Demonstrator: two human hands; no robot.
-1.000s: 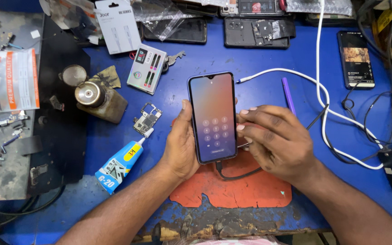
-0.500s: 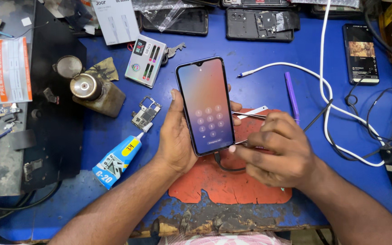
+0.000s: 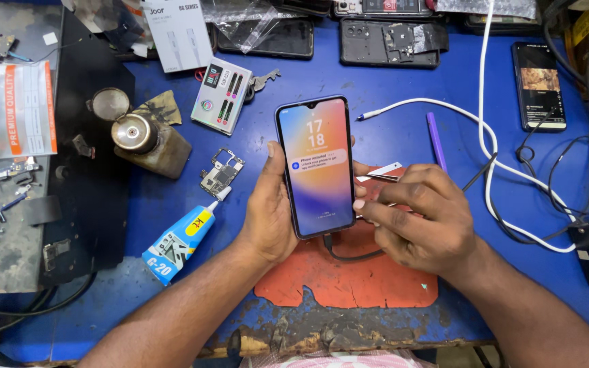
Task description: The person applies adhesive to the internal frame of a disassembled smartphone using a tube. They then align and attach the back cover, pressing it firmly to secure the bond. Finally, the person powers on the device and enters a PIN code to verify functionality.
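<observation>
— Starting at the left: what's by the left hand (image 3: 272, 217)?

— A blue glue tube (image 3: 177, 240) lies on the blue bench (image 3: 403, 88), nozzle aimed up and right toward a small bare circuit board (image 3: 221, 172). Just right of them, the left hand grips the smartphone (image 3: 315, 165) from its left edge, thumb along that side, fingers wrapped behind.

— What's different from a moment ago?

— The screen. Half a second back it shows a number pad; now it shows a lock screen with large clock digits and a notification banner. The phone also sits a bit more upright in the view than a second ago.

— And what does that mean for the work?

— I'd judge the handset is powered and responding, so whatever is being checked on it is live, not dead.

— Which way does it point?

— Its long axis runs nearly straight away from the person, top edge with the notch toward the far side of the bench, bottom edge toward the body. It's held above the orange mat (image 3: 349, 279), screen facing up, and a dark cable (image 3: 349, 253) leaves its bottom edge.

— And the right hand (image 3: 417, 221)?

— It's just right of the phone, curled closed on metal tweezers (image 3: 380, 174), fingertips touching the phone's right edge. The hands are close together, with only the phone between them.

— Further right?

— A purple stylus-like tool (image 3: 435, 140), a white cable (image 3: 485, 163), and another phone (image 3: 538, 85) lying flat.
</observation>
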